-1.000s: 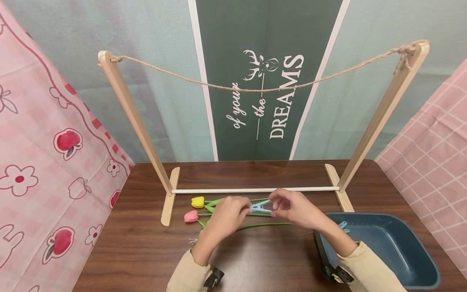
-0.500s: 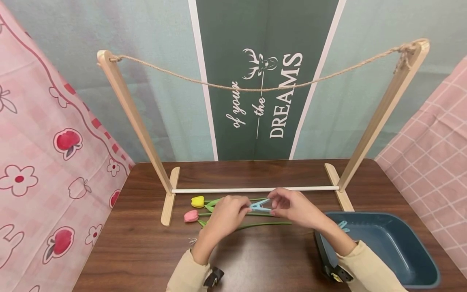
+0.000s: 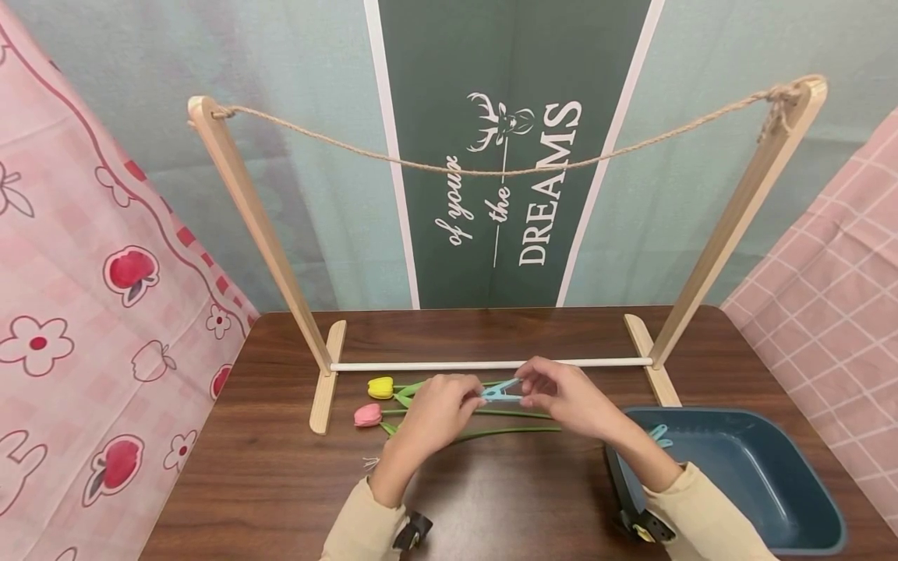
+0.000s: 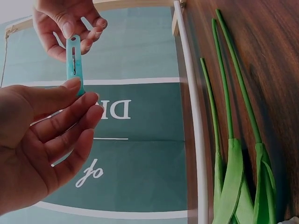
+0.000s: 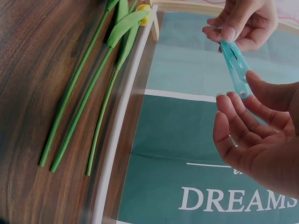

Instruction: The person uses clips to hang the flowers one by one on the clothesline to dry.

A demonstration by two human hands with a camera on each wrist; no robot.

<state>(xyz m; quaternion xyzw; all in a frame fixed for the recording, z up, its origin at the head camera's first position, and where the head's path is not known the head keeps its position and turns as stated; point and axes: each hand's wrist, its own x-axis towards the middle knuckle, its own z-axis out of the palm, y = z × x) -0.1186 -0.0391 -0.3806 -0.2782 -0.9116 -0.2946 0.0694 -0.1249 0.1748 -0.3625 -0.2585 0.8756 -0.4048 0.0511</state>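
Observation:
My left hand pinches one end of a light blue clothespin between thumb and fingers. At its other end, my right hand holds the two spread legs between thumb and fingers. Both hands keep the clothespin above the flower stems. Beneath lie a yellow tulip and a pink tulip, heads to the left. Three green stems show in the right wrist view, one being the lowest stem; my left hand and forearm partly hide the third flower. Its white wispy tip shows beside the forearm.
Behind the hands stands a wooden frame, with a left post, a right post and a white bottom rod. A sagging twine rope joins the posts. A blue basin at right holds more clothespins.
The clothespin's legs stand slightly closer together at the right hand's fingers. Both hands otherwise stay nearly in place, and the flowers have not moved.

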